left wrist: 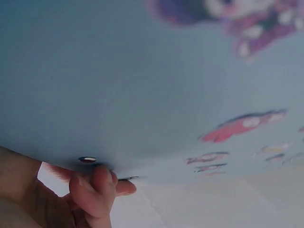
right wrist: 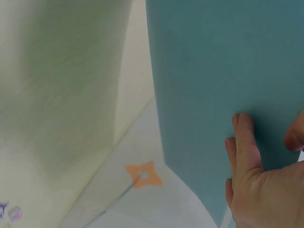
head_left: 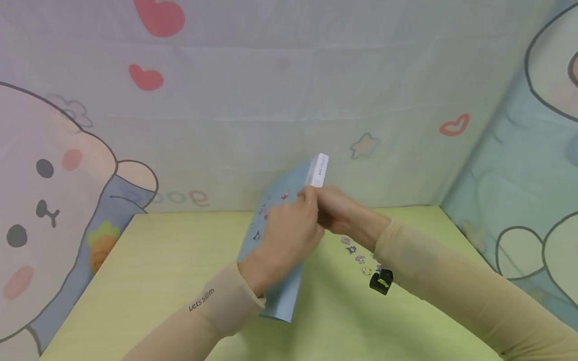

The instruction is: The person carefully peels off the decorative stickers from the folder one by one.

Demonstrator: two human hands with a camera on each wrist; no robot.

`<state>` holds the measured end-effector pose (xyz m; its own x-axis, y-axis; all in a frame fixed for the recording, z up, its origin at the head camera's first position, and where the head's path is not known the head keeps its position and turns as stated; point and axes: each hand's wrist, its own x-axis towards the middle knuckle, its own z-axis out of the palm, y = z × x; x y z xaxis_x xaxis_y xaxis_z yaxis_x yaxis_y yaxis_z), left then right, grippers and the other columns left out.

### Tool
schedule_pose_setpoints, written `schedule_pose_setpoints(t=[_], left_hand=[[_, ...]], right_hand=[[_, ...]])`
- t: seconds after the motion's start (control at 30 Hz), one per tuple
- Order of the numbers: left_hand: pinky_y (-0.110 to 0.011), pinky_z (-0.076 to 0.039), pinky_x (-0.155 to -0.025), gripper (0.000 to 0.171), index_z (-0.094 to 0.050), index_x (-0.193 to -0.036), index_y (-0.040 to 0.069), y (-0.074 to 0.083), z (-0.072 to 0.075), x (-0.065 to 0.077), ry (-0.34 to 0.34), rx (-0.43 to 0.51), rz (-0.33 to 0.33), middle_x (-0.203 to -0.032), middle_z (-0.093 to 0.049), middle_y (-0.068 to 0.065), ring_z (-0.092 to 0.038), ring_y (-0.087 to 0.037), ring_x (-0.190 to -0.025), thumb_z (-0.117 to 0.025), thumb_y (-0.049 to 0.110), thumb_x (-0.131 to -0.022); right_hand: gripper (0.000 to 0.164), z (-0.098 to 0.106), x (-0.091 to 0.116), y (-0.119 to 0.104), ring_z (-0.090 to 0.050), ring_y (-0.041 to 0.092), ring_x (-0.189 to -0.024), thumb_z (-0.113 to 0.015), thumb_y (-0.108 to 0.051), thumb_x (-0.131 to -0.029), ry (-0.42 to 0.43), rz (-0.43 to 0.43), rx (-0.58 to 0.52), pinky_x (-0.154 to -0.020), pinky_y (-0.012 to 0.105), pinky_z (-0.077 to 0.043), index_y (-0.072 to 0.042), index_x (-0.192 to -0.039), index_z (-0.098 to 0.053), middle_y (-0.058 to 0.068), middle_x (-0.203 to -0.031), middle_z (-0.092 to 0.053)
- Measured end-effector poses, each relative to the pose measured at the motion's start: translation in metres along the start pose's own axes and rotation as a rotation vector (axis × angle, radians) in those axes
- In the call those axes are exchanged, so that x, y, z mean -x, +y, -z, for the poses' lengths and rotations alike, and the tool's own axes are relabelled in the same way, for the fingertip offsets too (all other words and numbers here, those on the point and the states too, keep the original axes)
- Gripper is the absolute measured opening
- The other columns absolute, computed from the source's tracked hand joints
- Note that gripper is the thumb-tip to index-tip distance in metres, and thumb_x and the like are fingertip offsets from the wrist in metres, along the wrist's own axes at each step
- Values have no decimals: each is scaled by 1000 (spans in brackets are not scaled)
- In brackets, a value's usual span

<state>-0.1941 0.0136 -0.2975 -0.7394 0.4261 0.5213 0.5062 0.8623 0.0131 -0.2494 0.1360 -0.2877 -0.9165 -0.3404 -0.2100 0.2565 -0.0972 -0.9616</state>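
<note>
A light blue folder (head_left: 276, 200) is held upright on edge above the table, its cover dotted with small cartoon stickers (head_left: 256, 235). Along its far upper edge runs a white printed label strip (head_left: 318, 169). My left hand (head_left: 285, 238) grips the folder's upper edge just below this strip. In the left wrist view, its fingertips (left wrist: 102, 183) meet the folder's edge beside a small metal-like spot. My right hand (head_left: 339, 210) holds the same edge from the right, close against the left hand. In the right wrist view, its fingers (right wrist: 246, 142) lie along the plain teal-looking side.
Several small cartoon stickers (head_left: 359, 258) lie on the pale yellow-green table (head_left: 180, 255) right of the folder. A small black device (head_left: 381, 282) sits by the right sleeve. Behind the table hangs a printed cloth backdrop (head_left: 253, 90) with hearts and cartoon animals.
</note>
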Motion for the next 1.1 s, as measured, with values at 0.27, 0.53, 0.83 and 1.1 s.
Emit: schedule_pose_setpoints(t=[0.27, 0.53, 0.83, 1.1], left_hand=[[-34, -40, -42, 50, -43, -131, 5, -15, -6, 13, -38, 133, 98, -73, -61, -6, -52, -21, -48, -57, 38, -96], [-40, -48, -57, 56, -43, -140, 6, -94, -8, 31, -76, 274, 348, -102, -67, -12, -63, -26, -69, -51, 43, -98], [-41, -48, -68, 43, -53, -127, 3, -178, -51, 70, -89, 496, 529, -108, -59, -13, -59, -28, -86, -48, 37, -101], [-39, -55, -81, 65, -48, -135, -4, -198, -83, 93, -480, 1130, 700, -114, -63, -18, -65, -27, -96, -46, 51, -101]], right_hand=[[56, 11, -1, 10, -55, 26, -110, -47, -13, -97, -2, -24, -46, -86, 36, -50, -5, -149, -28, 16, -140, -44], [63, 26, -1, 20, -43, 38, -130, -48, -15, -99, -33, -40, -57, -100, 53, -41, -13, -154, -16, 19, -147, -37], [63, 42, 2, 38, -44, 37, -130, -48, -17, -101, -60, -25, -80, -101, 48, -42, -10, -154, -15, 20, -148, -36], [61, 56, 5, 45, -51, 34, -125, -49, -18, -102, -122, 4, -129, -99, 49, -44, -12, -153, -17, 19, -148, -35]])
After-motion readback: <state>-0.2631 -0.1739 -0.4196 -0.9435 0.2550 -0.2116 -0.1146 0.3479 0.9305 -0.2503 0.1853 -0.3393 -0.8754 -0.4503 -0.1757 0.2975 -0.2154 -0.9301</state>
